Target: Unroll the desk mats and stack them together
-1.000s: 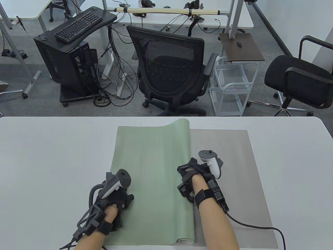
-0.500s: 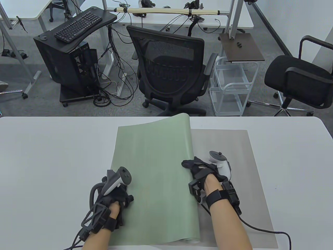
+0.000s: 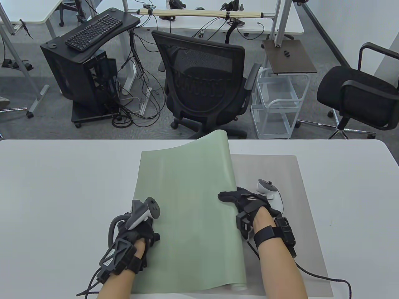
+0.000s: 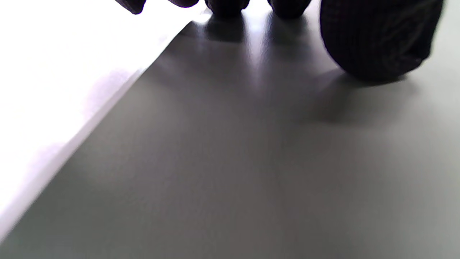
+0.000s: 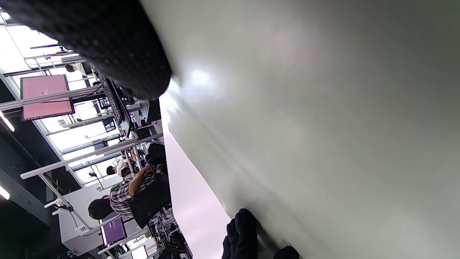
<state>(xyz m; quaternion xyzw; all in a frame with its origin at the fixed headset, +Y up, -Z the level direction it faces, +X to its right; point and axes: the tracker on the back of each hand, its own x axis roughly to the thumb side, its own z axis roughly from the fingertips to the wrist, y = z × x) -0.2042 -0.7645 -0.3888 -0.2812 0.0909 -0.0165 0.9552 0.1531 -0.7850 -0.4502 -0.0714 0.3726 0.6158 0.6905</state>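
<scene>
White table point(image 3: 56, 187) fills the lower half of the table view. Beyond its far edge, grey carpet. Upper left: black keyboard point(image 3: 93, 32) on a black tray, above a black computer tower point(image 3: 81, 81) on a wheeled base; tangle of cables point(image 3: 137, 102) on the floor just right of it. Centre top: black mesh office chair point(image 3: 204, 84), back toward the table. Right of it, white wire cart point(image 3: 276, 106) beneath a dark brown board point(image 3: 290, 56). Far right: second black chair point(image 3: 358, 90) with armrests. Right wrist view, lower left: seated person in a plaid shirt point(image 5: 124, 196); pink panel point(image 5: 45, 97) at upper left.
</scene>
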